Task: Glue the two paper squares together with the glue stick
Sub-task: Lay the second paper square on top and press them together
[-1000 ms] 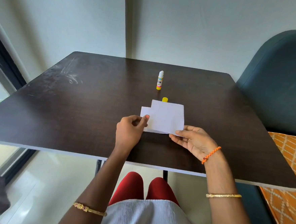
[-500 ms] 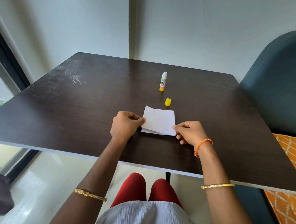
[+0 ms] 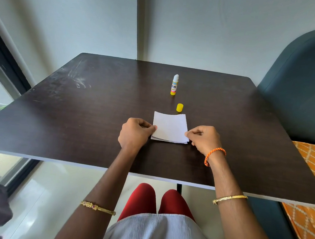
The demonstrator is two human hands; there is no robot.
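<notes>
Paper squares (image 3: pixel 169 127) sit stacked toward the near edge of the dark counter (image 3: pixel 78 114), lower sheet peeking out along the near side. Left hand (image 3: pixel 135 134) pinches the stack's left edge, right hand (image 3: pixel 203 139) pinches the right edge. Glue stick (image 3: pixel 174 84) stands uncapped farther back, yellow cap (image 3: pixel 179 107) just behind the stack. Loads of bare counter both sides.

Ahead of the fingertips of the left hand (image 3: pixel 134 133) and right hand (image 3: pixel 203 139), the stacked paper squares (image 3: pixel 169 127) fill the gap between them. Just past the paper's far edge stands the yellow cap (image 3: pixel 179 107), and beyond it the upright glue stick (image 3: pixel 174 84). Outward from either hand's knuckles the dark table (image 3: pixel 78 114) lies bare to its edges. A blue chair (image 3: pixel 300 92) rises past the right edge.
</notes>
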